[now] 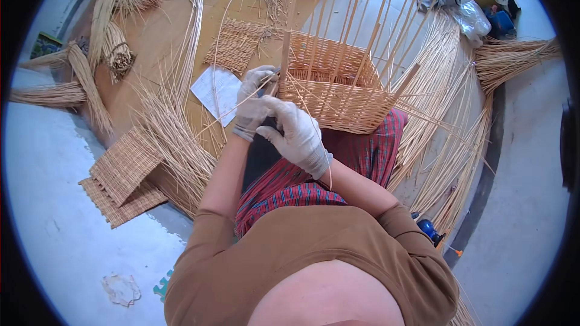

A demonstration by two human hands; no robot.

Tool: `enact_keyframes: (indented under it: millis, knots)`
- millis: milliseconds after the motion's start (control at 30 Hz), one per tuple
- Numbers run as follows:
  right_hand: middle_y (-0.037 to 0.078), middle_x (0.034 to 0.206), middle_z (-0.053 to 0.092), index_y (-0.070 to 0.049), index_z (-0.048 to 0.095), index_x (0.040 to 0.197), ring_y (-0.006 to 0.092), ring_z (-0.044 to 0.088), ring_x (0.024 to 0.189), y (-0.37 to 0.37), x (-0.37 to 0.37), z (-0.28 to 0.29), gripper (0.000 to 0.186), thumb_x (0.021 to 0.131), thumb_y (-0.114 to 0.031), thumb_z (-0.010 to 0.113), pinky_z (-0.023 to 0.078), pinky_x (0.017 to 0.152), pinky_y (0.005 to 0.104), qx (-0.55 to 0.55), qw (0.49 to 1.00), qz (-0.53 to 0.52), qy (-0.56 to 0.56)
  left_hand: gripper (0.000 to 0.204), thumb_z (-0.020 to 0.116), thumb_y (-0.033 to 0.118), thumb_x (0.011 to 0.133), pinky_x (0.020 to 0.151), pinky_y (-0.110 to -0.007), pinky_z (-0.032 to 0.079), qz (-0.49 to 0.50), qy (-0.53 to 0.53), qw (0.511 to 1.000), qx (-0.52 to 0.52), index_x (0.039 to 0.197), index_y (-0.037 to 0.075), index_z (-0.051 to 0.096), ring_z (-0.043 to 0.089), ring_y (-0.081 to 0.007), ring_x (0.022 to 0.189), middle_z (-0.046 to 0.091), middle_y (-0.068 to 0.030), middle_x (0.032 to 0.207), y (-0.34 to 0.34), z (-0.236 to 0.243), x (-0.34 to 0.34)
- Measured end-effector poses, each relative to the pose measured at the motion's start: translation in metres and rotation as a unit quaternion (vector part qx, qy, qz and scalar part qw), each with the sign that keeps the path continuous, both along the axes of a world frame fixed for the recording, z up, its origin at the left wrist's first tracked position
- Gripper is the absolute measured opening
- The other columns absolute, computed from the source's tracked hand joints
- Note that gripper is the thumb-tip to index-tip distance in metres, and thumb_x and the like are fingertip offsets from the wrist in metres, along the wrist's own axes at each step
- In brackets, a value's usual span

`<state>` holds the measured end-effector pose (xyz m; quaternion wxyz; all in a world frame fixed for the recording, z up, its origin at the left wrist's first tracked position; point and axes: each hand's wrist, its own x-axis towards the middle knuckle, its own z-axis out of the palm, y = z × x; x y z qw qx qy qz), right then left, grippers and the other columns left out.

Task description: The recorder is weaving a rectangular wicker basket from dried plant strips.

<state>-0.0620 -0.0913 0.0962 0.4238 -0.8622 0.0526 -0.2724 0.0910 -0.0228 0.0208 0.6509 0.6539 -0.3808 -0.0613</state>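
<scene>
A half-woven wicker basket [338, 105] lies across my lap, with tall bare stakes [347, 15] rising from it. My left hand [255, 87], in a whitish glove, is closed at the basket's left corner, beside an upright wooden corner post [285, 54]. Just nearer to me, my gloved right hand [295, 136] has its fingers curled toward my left wrist, its thumb a little apart. Thin loose strands cross around both hands. What lies inside the right fingers is hidden.
Bundles of long cane [438, 78] spread over the floor at right, and more cane [172, 139] lies at left. Two woven panels [128, 163] overlap at lower left. Beyond my left hand are another panel [235, 45] and a white paper sheet [211, 90]. Plastic bags [471, 18] sit far right.
</scene>
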Motion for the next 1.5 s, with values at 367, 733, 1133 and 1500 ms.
enact_keyframes:
  millis: [367,733,1133,1500]
  knots:
    - [0.007,0.092,0.075,-0.013,0.073,0.12,0.0224,0.07,0.073,-0.024,-0.037,-0.017,0.039,0.082,-0.002,0.071,0.057,0.064,0.0308,0.0,0.999,0.001,-0.052,0.051,0.082,0.012,0.086,0.099,-0.027,0.05,-0.389,0.234,0.883,0.118,0.132,0.007,0.062,0.061,-0.0098,0.111,0.067,0.0001,0.118,-0.014,0.017,0.081]
    - [0.015,0.117,0.072,-0.02,0.039,0.155,0.0273,0.073,0.08,-0.102,0.076,0.024,0.072,0.091,-0.007,0.068,0.056,0.066,0.0374,-0.022,0.971,-0.226,-0.08,0.024,0.076,0.006,0.089,0.079,-0.024,0.048,-0.115,0.283,0.948,0.087,0.11,0.008,0.064,0.056,-0.0077,0.087,0.063,0.0022,0.095,-0.026,0.018,0.002]
    - [0.016,0.132,0.062,-0.006,0.049,0.147,0.0294,0.062,0.12,-0.144,0.003,-0.003,0.056,0.094,-0.001,0.065,0.048,0.103,0.038,-0.111,0.961,-0.251,-0.029,0.078,0.077,0.014,0.081,0.094,-0.044,0.051,0.044,-0.226,0.931,0.283,0.152,0.021,0.045,0.061,-0.0372,0.11,0.049,-0.0187,0.136,-0.072,0.036,-0.107]
    - [0.012,0.1,0.074,-0.005,0.073,0.112,0.0264,0.071,0.09,-0.057,-0.085,-0.003,0.02,0.093,-0.008,0.071,0.056,0.084,0.0351,-0.057,0.982,-0.177,-0.042,0.041,0.057,-0.006,0.083,0.094,-0.04,0.049,0.189,-0.14,0.972,-0.012,0.122,0.005,0.06,0.061,-0.0303,0.109,0.062,-0.0145,0.116,-0.039,0.01,-0.095]
